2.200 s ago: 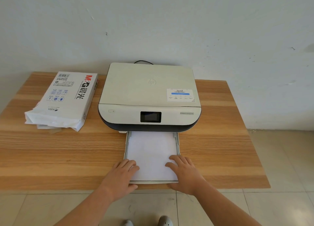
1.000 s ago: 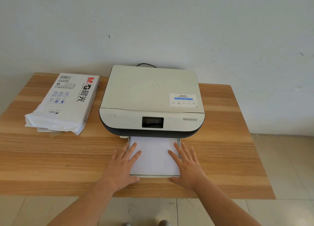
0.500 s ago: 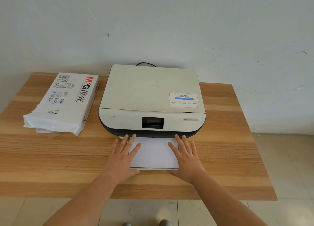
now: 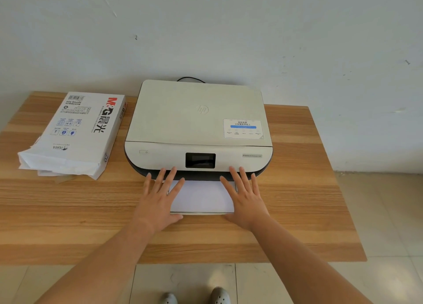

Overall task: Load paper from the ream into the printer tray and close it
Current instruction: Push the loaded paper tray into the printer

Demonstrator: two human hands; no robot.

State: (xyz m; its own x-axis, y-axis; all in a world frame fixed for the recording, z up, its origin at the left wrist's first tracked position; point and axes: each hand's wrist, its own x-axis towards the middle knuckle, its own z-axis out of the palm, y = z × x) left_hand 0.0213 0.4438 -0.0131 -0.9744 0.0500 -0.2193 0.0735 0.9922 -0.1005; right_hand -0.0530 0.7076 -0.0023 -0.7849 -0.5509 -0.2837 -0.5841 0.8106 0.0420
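Observation:
A white printer (image 4: pixel 196 120) with a dark base and a small black screen stands at the back middle of the wooden table (image 4: pixel 68 207). Its paper tray (image 4: pixel 201 213) sticks out a short way at the front, with white paper (image 4: pixel 201 196) lying in it. My left hand (image 4: pixel 160 198) lies flat on the tray's left side, fingers spread, tips at the printer's front. My right hand (image 4: pixel 243 198) lies flat on the right side in the same way. The opened paper ream (image 4: pixel 75 134), white with red and black print, lies left of the printer.
A black cable (image 4: pixel 190 78) runs behind the printer along the white wall. The table's front edge is near my arms, with tiled floor and my shoes (image 4: pixel 218 295) below it. Bare tabletop lies right of the printer.
Both hands have slid forward with the tray, which has gone further into the printer. Much less of the paper shows now. My fingers went from curled at the tray's front edge to flat and spread.

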